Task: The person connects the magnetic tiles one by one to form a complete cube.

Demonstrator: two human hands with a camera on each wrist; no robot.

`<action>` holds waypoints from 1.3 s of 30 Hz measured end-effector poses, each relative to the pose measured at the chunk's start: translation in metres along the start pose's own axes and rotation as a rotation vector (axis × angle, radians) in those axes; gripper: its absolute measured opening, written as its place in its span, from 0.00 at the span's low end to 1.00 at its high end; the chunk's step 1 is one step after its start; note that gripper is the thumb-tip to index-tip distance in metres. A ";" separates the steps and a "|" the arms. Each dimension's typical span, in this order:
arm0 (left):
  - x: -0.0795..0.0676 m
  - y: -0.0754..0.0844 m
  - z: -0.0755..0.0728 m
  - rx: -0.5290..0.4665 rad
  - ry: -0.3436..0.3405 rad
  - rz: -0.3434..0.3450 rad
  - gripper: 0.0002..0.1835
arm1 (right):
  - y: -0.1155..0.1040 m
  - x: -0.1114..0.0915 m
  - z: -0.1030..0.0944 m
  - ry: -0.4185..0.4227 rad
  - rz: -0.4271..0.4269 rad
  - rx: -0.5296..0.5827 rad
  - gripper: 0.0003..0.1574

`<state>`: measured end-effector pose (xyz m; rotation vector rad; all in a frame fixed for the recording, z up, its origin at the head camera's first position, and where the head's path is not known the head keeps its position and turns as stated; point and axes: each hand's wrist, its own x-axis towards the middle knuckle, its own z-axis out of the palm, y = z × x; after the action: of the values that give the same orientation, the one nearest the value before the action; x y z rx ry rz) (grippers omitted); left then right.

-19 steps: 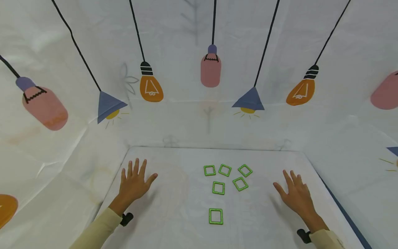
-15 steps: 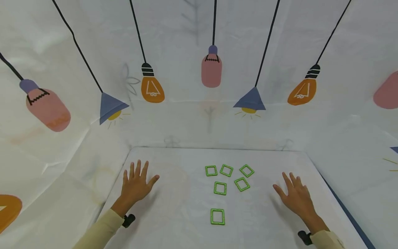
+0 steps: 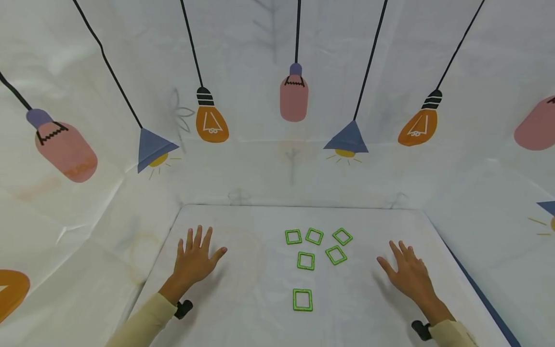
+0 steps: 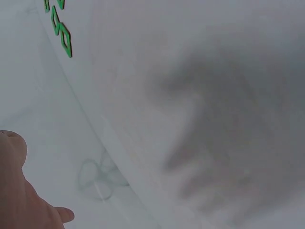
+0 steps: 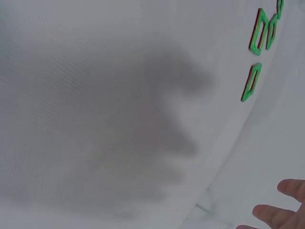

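Several green square frames lie flat on the white table, grouped around its middle. The nearest green square frame [image 3: 302, 310] sits alone toward the front; behind it is another square frame [image 3: 306, 268], with two tilted ones to its right and two more at the back left of the group. My left hand [image 3: 192, 262] hovers over the table's left side, fingers spread, holding nothing. On the right side my right hand [image 3: 408, 274] is held above the surface, its fingers extended and nothing in them. Both wrist views show a hand shadow on the table and some green frames at an upper corner.
The white table [image 3: 243, 308] meets white sheet walls [image 3: 260, 168] at the back and both sides. Printed hanging lamps and bulbs decorate the sheets. A dark blue strip [image 3: 481, 294] runs along the table's right edge.
My left hand has shifted slightly to the right and nearer to me. My right hand has moved a little to the left. The green square frames stay in the same arrangement.
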<state>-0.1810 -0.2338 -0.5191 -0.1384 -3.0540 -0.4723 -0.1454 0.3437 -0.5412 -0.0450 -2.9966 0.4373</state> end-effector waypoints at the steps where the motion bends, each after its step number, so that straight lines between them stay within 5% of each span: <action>1: -0.001 0.002 0.002 0.000 -0.004 0.005 0.51 | -0.001 0.000 0.001 -0.005 -0.002 0.002 0.52; 11: -0.019 0.038 0.024 0.075 -0.036 0.147 0.47 | -0.027 -0.004 0.012 -0.006 -0.065 0.063 0.50; 20: -0.028 0.079 0.045 -0.020 -0.075 0.237 0.42 | -0.069 -0.002 0.021 -0.080 -0.095 0.253 0.42; 30: -0.040 0.119 0.077 -0.144 -0.212 0.272 0.41 | -0.124 0.005 0.039 -0.146 -0.158 0.408 0.32; 39: -0.045 0.133 0.086 -0.168 -0.269 0.286 0.42 | -0.142 0.015 0.053 -0.178 -0.177 0.413 0.33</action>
<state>-0.1266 -0.0846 -0.5643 -0.6871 -3.1648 -0.7407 -0.1683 0.1930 -0.5495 0.3065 -2.9717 1.0748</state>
